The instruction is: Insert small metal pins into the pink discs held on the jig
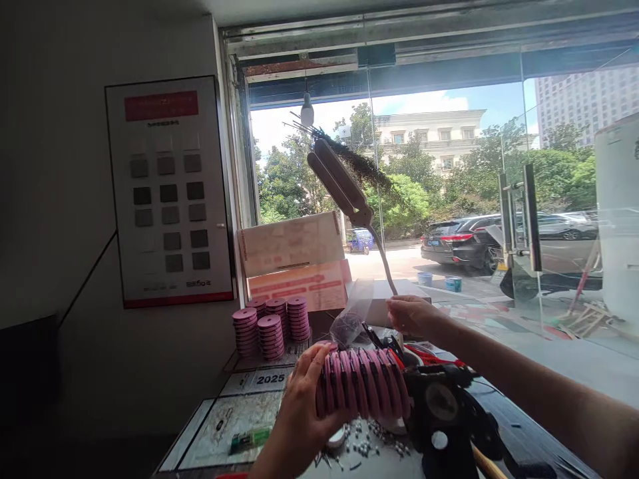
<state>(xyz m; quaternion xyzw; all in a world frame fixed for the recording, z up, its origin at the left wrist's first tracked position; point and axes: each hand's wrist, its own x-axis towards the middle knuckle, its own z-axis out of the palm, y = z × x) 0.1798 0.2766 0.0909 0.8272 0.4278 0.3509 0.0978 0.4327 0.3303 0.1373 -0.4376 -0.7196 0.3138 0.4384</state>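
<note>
A row of pink discs with dark material between them, a pink spool stack (364, 384), lies on its side above the table. My left hand (312, 392) wraps round its left end, thumb below and fingers on top. The stack's right end meets a black machine (442, 406) with round parts. Farther back, my right hand (412, 315) has its fingers pinched together near the base of a lamp's bent stem (383, 259); what lies between the fingertips is too small to make out.
More pink spools (270, 336) stand in stacks at the table's back left. A green lighter-like object (249, 439) and small scattered metal pieces (367, 442) lie in front. Cardboard boxes (294, 246) lean by the window. Red-handled tools (434, 356) sit behind the machine.
</note>
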